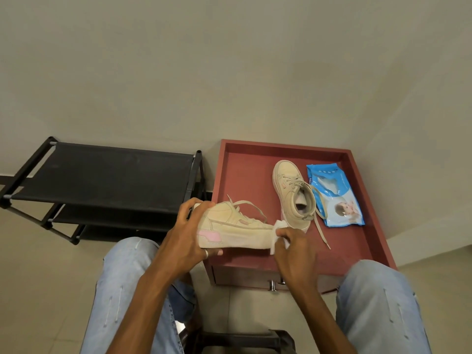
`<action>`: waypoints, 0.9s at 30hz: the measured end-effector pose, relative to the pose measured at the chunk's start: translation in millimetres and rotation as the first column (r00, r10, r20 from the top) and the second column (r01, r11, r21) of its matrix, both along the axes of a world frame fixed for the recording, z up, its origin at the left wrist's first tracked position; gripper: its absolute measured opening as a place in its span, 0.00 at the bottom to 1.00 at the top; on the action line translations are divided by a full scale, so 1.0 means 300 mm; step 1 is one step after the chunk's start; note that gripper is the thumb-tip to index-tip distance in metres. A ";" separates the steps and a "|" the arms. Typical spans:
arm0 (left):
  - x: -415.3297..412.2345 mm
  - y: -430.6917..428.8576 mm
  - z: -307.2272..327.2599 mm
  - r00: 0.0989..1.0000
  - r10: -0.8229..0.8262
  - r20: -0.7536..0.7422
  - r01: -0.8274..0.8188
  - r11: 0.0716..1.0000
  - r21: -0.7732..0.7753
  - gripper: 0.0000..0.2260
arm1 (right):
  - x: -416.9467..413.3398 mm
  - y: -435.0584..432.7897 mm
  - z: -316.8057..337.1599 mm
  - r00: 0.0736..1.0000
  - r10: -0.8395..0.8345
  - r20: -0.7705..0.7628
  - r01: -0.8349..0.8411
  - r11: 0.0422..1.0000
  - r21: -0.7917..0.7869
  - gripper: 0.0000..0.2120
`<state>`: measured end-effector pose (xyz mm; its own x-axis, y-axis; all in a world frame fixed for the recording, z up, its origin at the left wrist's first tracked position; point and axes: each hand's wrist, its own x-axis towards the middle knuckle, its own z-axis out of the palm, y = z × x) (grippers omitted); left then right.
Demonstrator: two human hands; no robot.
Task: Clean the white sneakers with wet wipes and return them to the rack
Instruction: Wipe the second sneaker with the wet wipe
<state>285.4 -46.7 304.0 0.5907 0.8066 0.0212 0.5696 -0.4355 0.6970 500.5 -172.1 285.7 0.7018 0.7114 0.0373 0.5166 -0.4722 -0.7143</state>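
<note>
My left hand (pixel 186 233) grips the heel end of a cream-white high-top sneaker (pixel 237 228) with a pink heel patch, held on its side above the front left corner of the red table. My right hand (pixel 293 247) presses a white wet wipe (pixel 279 235) against the toe of that sneaker. The second sneaker (pixel 291 192) lies on the red table top (pixel 245 175), toe pointing away, laces trailing toward the front. A blue wet wipes pack (pixel 334 195) lies just right of it.
A black fabric shoe rack (pixel 107 175) with bare shelves stands left of the red table, against the wall. My knees in light jeans (pixel 127 277) sit either side of the table's front. A black stool edge (pixel 242 338) shows below.
</note>
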 end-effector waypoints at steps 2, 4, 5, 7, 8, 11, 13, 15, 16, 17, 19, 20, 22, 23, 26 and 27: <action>0.001 0.000 0.000 1.000 0.004 -0.001 -0.004 1.000 0.001 0.45 | -0.040 -0.006 0.011 0.996 0.071 0.049 -0.073 0.996 0.053 0.12; 0.002 -0.001 0.000 1.000 0.008 0.001 -0.008 1.000 -0.002 0.46 | -0.013 0.004 -0.002 0.999 0.008 0.051 -0.011 0.998 0.055 0.12; 0.003 0.000 0.000 1.000 0.007 0.001 -0.007 1.000 0.000 0.46 | 0.014 0.011 -0.011 0.999 -0.048 0.010 0.047 0.998 0.029 0.12; -0.001 -0.002 -0.001 1.000 0.002 -0.002 -0.001 1.000 0.005 0.46 | 0.051 0.016 -0.025 0.992 -0.118 -0.044 0.116 0.992 -0.052 0.14; -0.003 -0.002 -0.002 1.000 -0.002 -0.003 0.002 1.000 0.008 0.46 | 0.049 0.013 -0.025 0.992 -0.122 -0.039 0.119 0.990 -0.073 0.15; -0.004 0.002 -0.006 1.000 -0.009 -0.005 0.009 1.000 0.014 0.45 | -0.001 -0.006 -0.010 0.999 -0.046 0.008 0.046 0.999 0.005 0.17; -0.005 0.003 -0.007 1.000 -0.014 -0.013 0.014 1.000 0.013 0.45 | 0.004 -0.012 -0.015 0.999 -0.039 0.018 0.039 0.999 0.010 0.18; -0.005 0.000 -0.009 1.000 -0.026 -0.017 0.026 0.999 0.023 0.45 | 0.055 -0.004 -0.034 0.992 -0.097 -0.083 0.087 0.989 -0.119 0.18; -0.006 0.000 -0.009 0.999 -0.032 -0.018 0.032 0.999 0.028 0.45 | 0.073 -0.001 -0.042 0.980 -0.113 -0.163 0.083 0.980 -0.180 0.19; -0.008 0.000 -0.010 0.999 -0.036 -0.019 0.036 0.999 0.027 0.45 | 0.081 0.000 -0.051 0.969 -0.121 -0.215 0.075 0.974 -0.212 0.19; -0.008 0.002 -0.007 0.999 -0.044 -0.014 0.044 0.999 0.029 0.44 | 0.067 -0.008 -0.057 0.977 -0.123 -0.177 0.081 0.970 -0.227 0.19; -0.008 0.005 -0.005 0.999 -0.051 -0.014 0.051 0.998 0.034 0.44 | 0.054 -0.018 -0.052 0.986 -0.116 -0.121 0.086 0.969 -0.233 0.18; -0.008 0.006 -0.003 0.997 -0.069 -0.026 0.070 0.997 0.046 0.44 | 0.029 -0.036 -0.047 0.994 -0.100 -0.033 0.090 0.968 -0.233 0.17; -0.008 0.006 -0.003 0.997 -0.075 -0.030 0.077 0.996 0.051 0.44 | 0.028 -0.039 -0.049 0.995 -0.091 -0.028 0.083 0.974 -0.211 0.17; -0.007 0.005 -0.008 0.997 -0.080 -0.020 0.081 0.994 0.072 0.43 | 0.060 -0.022 -0.059 0.983 -0.097 -0.158 0.057 0.970 -0.237 0.21; -0.008 0.004 -0.010 0.997 -0.081 -0.020 0.082 0.993 0.080 0.43 | 0.076 -0.010 -0.060 0.962 -0.112 -0.249 0.051 0.970 -0.239 0.22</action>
<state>283.1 -45.6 300.9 0.6551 0.7520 0.0735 0.5416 -0.5352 0.6482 523.4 -175.0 267.6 0.7214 0.6194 -0.3099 0.2815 -0.6710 -0.6860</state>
